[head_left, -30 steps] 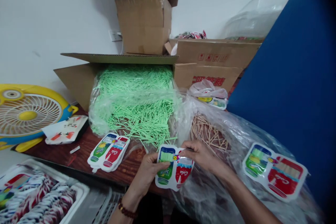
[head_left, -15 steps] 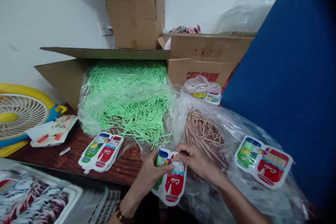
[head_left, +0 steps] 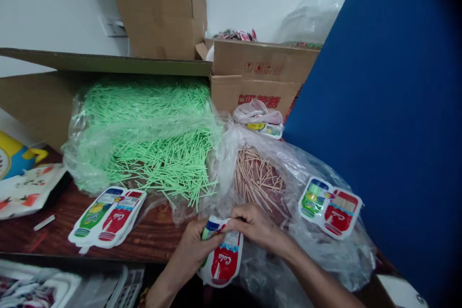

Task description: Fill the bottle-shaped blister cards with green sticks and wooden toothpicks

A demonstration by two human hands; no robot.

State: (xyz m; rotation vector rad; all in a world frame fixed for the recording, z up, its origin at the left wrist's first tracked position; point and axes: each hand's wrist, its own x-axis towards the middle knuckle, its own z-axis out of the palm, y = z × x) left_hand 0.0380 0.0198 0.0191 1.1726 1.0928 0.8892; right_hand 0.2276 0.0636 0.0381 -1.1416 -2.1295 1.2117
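At far left, a white tray (head_left: 70, 281) stands below the bench (head_left: 159, 238). The stack of printed packs (head_left: 108, 219) lies close to the bench's front edge, its layers not squared up; a knock from the left forearm could tip it off.

Right of the stack and behind it, green sticks (head_left: 166, 159) lie loose and crosswise at the mouth of their clear bag. A sleeve or wrist brushing them could scatter some forward.

The left hand (head_left: 191, 245) has its fingers closed on the left side of the held pack (head_left: 225, 262), which is at the bench's front edge, between the hands. The thumb presses across its face; too hard a squeeze could buckle the printed shell or crush whatever lies within.

The right hand (head_left: 252, 224) has its fingers pinched together at the pack's top edge. What lies under those fingertips cannot be told. An off-centre pull there could tear or bend the edge.

Just behind the right hand, brown sticks (head_left: 256, 178) are strewn on clear plastic (head_left: 332, 260). A snag on this film could drag them, along with the filled pack (head_left: 329, 209) resting on it at right.
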